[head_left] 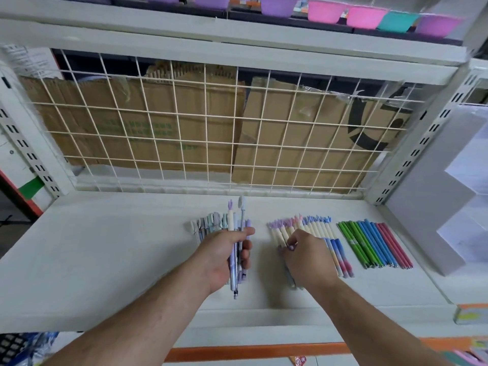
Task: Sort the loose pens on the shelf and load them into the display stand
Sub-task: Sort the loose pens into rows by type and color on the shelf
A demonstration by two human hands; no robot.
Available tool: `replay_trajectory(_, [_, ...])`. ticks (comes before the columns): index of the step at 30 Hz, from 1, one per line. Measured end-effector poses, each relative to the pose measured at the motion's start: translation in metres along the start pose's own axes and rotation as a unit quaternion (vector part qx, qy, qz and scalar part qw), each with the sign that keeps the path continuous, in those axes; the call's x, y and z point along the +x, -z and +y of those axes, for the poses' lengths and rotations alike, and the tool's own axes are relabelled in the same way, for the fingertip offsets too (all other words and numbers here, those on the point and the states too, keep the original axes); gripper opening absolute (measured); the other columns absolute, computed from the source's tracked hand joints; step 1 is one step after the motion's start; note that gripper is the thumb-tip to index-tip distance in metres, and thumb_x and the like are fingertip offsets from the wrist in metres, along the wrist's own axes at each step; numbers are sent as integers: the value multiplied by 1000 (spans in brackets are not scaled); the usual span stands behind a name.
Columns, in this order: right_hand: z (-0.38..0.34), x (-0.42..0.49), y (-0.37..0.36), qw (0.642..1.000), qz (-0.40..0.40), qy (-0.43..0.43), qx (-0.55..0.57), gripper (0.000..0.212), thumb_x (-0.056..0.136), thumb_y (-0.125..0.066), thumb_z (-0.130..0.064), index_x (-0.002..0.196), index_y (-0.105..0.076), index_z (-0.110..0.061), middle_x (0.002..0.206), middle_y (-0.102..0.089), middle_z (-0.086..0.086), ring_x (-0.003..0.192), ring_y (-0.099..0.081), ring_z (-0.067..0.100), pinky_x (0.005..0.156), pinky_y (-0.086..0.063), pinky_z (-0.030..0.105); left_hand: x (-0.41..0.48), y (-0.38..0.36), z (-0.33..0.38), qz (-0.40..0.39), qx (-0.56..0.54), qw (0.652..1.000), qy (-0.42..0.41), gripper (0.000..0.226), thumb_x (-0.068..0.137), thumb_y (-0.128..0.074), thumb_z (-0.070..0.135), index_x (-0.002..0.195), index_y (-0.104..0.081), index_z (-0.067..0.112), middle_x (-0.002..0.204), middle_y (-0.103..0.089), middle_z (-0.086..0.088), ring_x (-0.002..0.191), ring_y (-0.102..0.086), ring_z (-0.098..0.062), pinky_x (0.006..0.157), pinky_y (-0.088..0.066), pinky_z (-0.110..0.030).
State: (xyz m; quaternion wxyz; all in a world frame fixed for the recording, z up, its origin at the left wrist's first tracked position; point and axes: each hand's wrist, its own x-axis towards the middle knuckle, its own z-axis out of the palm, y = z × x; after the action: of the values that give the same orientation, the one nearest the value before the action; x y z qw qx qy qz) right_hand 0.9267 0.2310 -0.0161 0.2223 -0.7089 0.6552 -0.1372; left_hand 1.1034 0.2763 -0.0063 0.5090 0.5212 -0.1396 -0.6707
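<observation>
On the white shelf [105, 260] lie three groups of pens. A pale blue and grey pile [208, 224] lies at centre. To its right is a cream and purple pile [315, 228], then a neat row of green, blue and red pens [375, 243]. My left hand [224, 257] grips a small bunch of pens [235, 228] upright above the centre pile. My right hand [303, 254] rests on the cream pile, its fingertips pinching a pen there. The white stepped display stand [443, 207] stands at the right end of the shelf.
A white wire grid [211, 128] with cardboard behind it closes the shelf's back. Coloured bowls [364, 15] line the shelf above. Slotted uprights [412, 154] flank both sides. An orange strip [250, 348] edges the level below.
</observation>
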Motion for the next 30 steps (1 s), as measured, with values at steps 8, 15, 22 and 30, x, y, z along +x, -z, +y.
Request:
replay_trajectory(8, [-38, -12, -7, 967, -40, 69, 243, 8, 85, -75, -19, 78, -71, -18, 66, -68, -9, 51, -54, 0, 50, -40, 15, 1, 2, -2, -20, -7, 999, 26, 25, 93, -57, 21, 114, -69, 18, 77, -56, -4, 55, -40, -17, 52, -33, -27])
replay_trajectory(15, [-69, -16, -21, 943, -86, 41, 318, 20, 86, -71, -6, 94, -62, -22, 80, -73, 6, 52, -63, 11, 56, -55, 30, -11, 16, 1, -41, 5, 999, 10, 26, 96, -44, 12, 104, -68, 6, 66, -58, -6, 51, -54, -21, 48, -40, -27])
replay_trajectory(22, [-94, -16, -38, 942, -62, 12, 328, 16, 84, -71, -10, 93, -63, -21, 89, -70, 7, 60, -61, 17, 51, -46, 25, -17, 56, 10, 22, -29, 999, -15, 30, 93, -49, 7, 110, -72, -2, 97, -72, -23, 82, -69, -38, 72, -58, -45])
replay_trajectory(30, [-116, -15, -66, 984, -72, 76, 141, 16, 80, -64, -14, 77, -56, -27, 89, -68, 3, 94, -64, 24, 109, -43, 41, -23, 104, 23, 119, -29, 992, -4, 13, 84, -65, 2, 96, -66, -2, 74, -66, -16, 48, -46, -17, 41, -35, -23])
